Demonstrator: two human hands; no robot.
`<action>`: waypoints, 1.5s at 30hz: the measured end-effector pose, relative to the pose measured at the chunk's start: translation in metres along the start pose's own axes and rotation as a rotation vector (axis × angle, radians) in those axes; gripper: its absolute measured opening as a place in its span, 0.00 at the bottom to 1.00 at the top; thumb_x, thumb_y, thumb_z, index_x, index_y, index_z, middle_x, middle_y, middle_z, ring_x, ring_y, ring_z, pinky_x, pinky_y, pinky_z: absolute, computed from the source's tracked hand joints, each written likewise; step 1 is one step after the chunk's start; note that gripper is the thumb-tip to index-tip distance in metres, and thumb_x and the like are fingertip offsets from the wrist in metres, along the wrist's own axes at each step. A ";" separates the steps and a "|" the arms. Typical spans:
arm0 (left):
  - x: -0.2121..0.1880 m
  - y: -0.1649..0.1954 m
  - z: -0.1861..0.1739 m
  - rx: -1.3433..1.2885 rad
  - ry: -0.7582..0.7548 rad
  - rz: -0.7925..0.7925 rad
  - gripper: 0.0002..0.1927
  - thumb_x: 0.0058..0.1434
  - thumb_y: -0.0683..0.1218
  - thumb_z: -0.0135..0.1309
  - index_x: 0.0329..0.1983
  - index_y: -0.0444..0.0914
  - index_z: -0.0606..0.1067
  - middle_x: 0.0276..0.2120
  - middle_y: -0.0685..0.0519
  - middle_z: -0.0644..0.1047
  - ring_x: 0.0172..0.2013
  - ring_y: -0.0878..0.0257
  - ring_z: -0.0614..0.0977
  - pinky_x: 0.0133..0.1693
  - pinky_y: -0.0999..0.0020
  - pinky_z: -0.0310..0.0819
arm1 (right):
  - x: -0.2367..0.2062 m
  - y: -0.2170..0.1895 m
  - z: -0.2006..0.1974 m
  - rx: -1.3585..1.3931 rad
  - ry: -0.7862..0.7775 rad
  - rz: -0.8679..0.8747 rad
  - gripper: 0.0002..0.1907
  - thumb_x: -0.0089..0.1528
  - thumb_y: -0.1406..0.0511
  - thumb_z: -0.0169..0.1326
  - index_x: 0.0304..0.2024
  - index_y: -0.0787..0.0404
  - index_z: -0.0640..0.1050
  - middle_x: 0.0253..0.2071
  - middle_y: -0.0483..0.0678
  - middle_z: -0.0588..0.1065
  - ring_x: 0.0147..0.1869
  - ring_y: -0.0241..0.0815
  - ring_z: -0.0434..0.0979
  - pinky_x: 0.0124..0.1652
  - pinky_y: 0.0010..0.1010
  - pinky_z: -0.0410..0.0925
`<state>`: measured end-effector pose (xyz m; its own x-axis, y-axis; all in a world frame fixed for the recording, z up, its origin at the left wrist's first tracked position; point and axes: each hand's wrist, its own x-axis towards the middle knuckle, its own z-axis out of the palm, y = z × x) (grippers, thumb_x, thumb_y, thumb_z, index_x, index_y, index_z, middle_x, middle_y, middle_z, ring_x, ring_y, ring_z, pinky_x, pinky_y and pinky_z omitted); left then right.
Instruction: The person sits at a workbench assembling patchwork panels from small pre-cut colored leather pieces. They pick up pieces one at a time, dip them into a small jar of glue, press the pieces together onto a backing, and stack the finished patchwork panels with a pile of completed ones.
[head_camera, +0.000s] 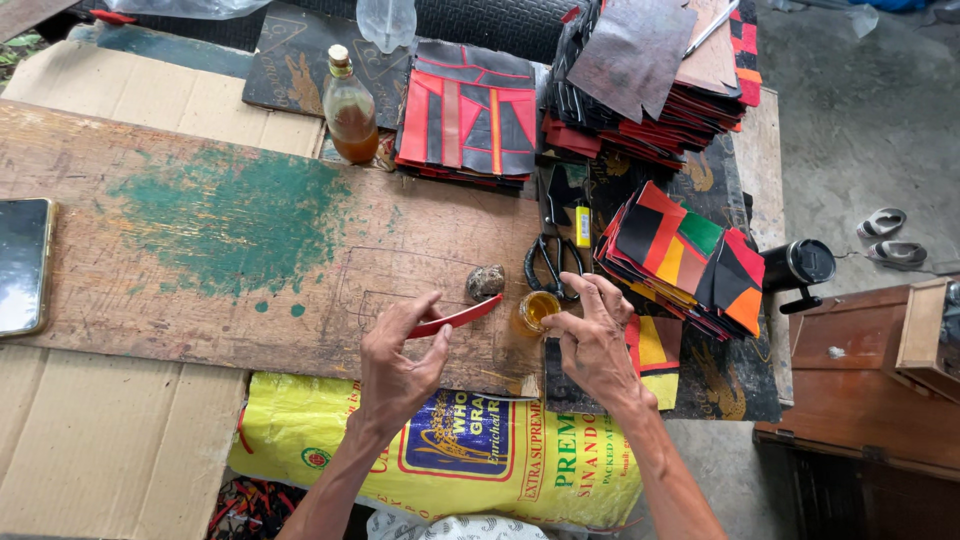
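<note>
My left hand (400, 355) pinches a narrow red strip (462, 316) that lies flat on the worn wooden board (200, 250). My right hand (592, 340) rests with its fingers spread beside a small cup of amber liquid (537, 311), the fingertips touching its rim. A small brownish stone-like lump (485, 282) sits just beyond the strip. Black-handled scissors (552, 262) lie behind the cup.
A bottle of amber liquid (351, 108) stands at the board's far edge. Stacks of red, black and multicoloured patchwork pieces (465, 112) (685, 255) (650, 75) crowd the right. A phone (22, 265) lies far left. A yellow sack (450, 450) and cardboard (100, 440) lie near me.
</note>
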<state>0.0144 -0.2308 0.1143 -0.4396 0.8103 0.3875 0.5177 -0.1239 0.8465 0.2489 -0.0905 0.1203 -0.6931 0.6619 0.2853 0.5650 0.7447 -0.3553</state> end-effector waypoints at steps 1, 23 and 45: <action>-0.001 0.001 0.001 0.014 0.010 0.008 0.30 0.57 0.37 0.63 0.63 0.40 0.71 0.41 0.51 0.82 0.42 0.62 0.86 0.46 0.66 0.83 | 0.000 0.001 0.001 -0.001 0.002 -0.003 0.13 0.51 0.74 0.56 0.35 0.54 0.85 0.65 0.52 0.69 0.71 0.55 0.60 0.59 0.48 0.54; -0.017 0.025 0.065 -1.201 -0.296 -0.522 0.23 0.60 0.35 0.65 0.58 0.25 0.75 0.50 0.48 0.77 0.45 0.64 0.81 0.48 0.71 0.81 | -0.039 -0.057 0.003 1.221 0.401 0.382 0.19 0.67 0.72 0.53 0.62 0.67 0.76 0.60 0.44 0.69 0.53 0.32 0.71 0.52 0.24 0.66; -0.010 0.046 0.049 -1.174 -0.525 -0.440 0.30 0.60 0.38 0.63 0.65 0.26 0.69 0.62 0.50 0.68 0.50 0.64 0.80 0.51 0.71 0.80 | -0.035 -0.059 -0.005 1.183 0.368 0.310 0.21 0.70 0.69 0.52 0.66 0.65 0.74 0.59 0.45 0.69 0.55 0.32 0.70 0.54 0.23 0.66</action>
<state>0.0781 -0.2162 0.1313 0.0601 0.9971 0.0468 -0.6323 0.0018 0.7747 0.2423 -0.1569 0.1355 -0.3330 0.9193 0.2098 -0.1926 0.1515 -0.9695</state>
